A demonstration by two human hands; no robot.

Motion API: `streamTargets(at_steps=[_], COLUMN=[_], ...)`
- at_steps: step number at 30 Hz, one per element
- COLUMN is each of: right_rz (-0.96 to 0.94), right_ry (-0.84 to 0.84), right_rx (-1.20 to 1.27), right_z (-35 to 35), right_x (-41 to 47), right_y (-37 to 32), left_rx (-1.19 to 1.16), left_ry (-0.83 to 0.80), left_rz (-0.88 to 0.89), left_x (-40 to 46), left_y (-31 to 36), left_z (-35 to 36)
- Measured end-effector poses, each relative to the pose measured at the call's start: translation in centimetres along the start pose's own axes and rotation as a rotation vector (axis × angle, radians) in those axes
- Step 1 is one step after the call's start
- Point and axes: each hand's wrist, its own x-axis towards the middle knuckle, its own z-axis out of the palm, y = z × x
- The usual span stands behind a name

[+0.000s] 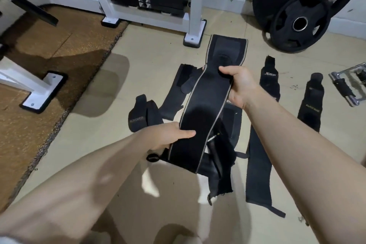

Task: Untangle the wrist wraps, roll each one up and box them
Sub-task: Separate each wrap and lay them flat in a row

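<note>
We are early in the job, as far as we can judge. Across the floor at the centre of the frame a loose heap of black straps lies partly overlapped, so sorting is unfinished. At the right three wraps lie apart and flat: a long one and two shorter ones. Left of centre a looped pair rests by our wrist. None looks rolled, and we see no box.

We hold the wide wrap lifted above the heap, mid-frame. Our left hand grips its near part, thumb on top; our right hand pinches its far part, fingers curled round the edge.
</note>
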Motion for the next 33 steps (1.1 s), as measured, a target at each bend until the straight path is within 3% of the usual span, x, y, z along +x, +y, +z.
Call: streamTargets(at_steps=[3, 8, 12, 16, 21, 33], right_rz=[-0.004, -0.1, -0.151, -0.166, -0.13, 0.067], right_ry=[0.041, 0.065, 0.093, 0.164, 0.249, 0.359], right_rx=[-0.049, -0.137, -0.201, -0.206, -0.287, -0.453], right_z=[-0.4, -0.8, -1.1, -2.4, -5.3, -6.4], right_x=[1.3, 4.5, 7.9, 11.3, 15.7, 23.0], right_y=[-0.3, 1.0, 2.6, 3.0, 4.9, 9.4], left_rx=[0.029, 0.096, 0.196, 0.522, 0.941, 1.488], left_ry=[0.151, 0.132, 0.227, 0.351, 0.389, 0.381], left_rz=[0.015, 0.0, 0.075, 0.143, 0.289, 0.471], left_x=[0.8, 3.4, 7.1, 11.4, 17.4, 26.3], left_y=[0.2, 0.2, 0.7, 0.6, 0.3, 3.1], left_z=[0.0, -0.4, -2.8, -7.1, -9.2, -10.9])
